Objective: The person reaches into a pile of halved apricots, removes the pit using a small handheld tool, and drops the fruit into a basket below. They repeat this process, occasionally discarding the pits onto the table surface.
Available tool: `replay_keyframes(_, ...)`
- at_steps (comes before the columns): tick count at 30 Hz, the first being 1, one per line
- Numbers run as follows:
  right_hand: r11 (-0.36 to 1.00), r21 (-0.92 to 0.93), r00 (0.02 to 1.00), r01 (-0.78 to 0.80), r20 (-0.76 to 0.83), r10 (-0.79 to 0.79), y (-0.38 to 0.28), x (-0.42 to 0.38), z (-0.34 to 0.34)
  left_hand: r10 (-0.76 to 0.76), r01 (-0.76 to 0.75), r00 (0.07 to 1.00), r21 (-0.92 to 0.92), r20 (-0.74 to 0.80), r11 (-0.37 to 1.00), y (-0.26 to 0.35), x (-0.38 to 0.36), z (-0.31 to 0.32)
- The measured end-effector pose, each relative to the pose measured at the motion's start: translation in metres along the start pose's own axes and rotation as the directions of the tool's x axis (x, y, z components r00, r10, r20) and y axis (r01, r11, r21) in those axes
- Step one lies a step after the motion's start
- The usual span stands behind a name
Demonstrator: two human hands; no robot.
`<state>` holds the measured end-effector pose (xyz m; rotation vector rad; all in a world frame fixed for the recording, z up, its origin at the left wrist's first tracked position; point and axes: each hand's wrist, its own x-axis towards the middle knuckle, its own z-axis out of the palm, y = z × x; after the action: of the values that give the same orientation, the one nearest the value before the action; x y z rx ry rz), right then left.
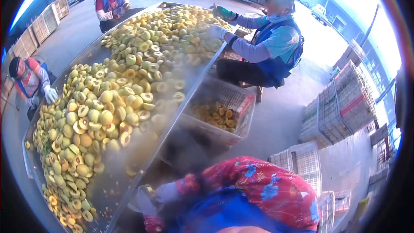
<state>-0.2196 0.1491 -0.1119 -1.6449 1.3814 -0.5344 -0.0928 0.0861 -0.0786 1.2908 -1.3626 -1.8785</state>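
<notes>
At the near edge of the metal table, my gloved left hand (145,201) is curled around a yellowish peach piece (150,189). My gloved right hand (167,192) meets it from the right, its fingers closed and blurred; what they grip is hidden. Red floral sleeves and a blue apron cover my arms and front. Beyond my hands, a big heap of green-yellow peaches (108,103), many cut in half with red-brown centres, covers the table. A light plastic crate (243,123) with peach halves inside stands on the floor beside the table.
The table's raised metal rim (172,123) runs diagonally past my hands. Co-workers in gloves sit across at the left (32,77), at the far end (113,4) and on the right side (267,39). Stacked crates (340,105) stand at the right; more crates (302,162) are close by me.
</notes>
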Motion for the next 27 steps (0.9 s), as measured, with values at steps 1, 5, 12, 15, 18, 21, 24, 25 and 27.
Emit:
replay_keyframes(1, 1.0, -0.017, 1.0, 0.001, -0.01, -0.001, -0.019, -0.008, -0.013, 0.051, -0.051, 0.999, 0.07, 0.009, 0.996, -0.008, 0.006, -0.005)
replay_keyframes(5, 0.955, -0.29, 0.997, -0.058, 0.028, 0.069, -0.033, -0.018, -0.017, 0.584, -0.484, 0.812, 0.581, 0.019, 0.654, -0.097, 0.043, -0.051)
replay_keyframes(12, 0.989, 0.116, 0.97, -0.091, -0.213, 0.114, -0.031, -0.019, -0.028, 0.531, 0.048, 0.834, 0.979, -0.149, 0.199, -0.064, -0.032, -0.164)
replay_keyframes(15, 0.919, 0.383, 0.985, -0.088, -0.103, 0.137, 0.009, -0.009, -0.012, 0.201, 0.582, 0.706, 0.718, -0.679, 0.382, -0.008, -0.094, -0.186)
replay_keyframes(18, 0.537, 0.801, 0.95, -0.263, 0.118, 0.289, 0.0, -0.007, -0.022, 0.178, 0.653, 0.66, 0.675, -0.73, 0.343, 0.012, -0.112, -0.207)
replay_keyframes(21, 0.744, 0.635, 0.976, -0.209, 0.177, 0.124, -0.016, -0.008, -0.037, 0.411, 0.342, 0.732, 0.814, -0.544, 0.469, 0.044, -0.098, -0.18)
replay_keyframes(24, 0.777, 0.564, 0.958, -0.278, 0.218, 0.184, -0.036, -0.005, -0.049, 0.543, 0.254, 0.727, 0.9, -0.42, 0.355, 0.054, -0.049, -0.181)
replay_keyframes(25, 0.702, 0.611, 0.93, -0.367, 0.245, 0.273, -0.045, -0.004, -0.055, 0.455, 0.296, 0.765, 0.877, -0.456, 0.379, 0.08, -0.03, -0.182)
replay_keyframes(27, 0.648, 0.656, 0.916, -0.387, 0.19, 0.354, -0.045, -0.005, -0.054, 0.521, 0.23, 0.764, 0.915, -0.381, 0.331, 0.12, 0.014, -0.187)
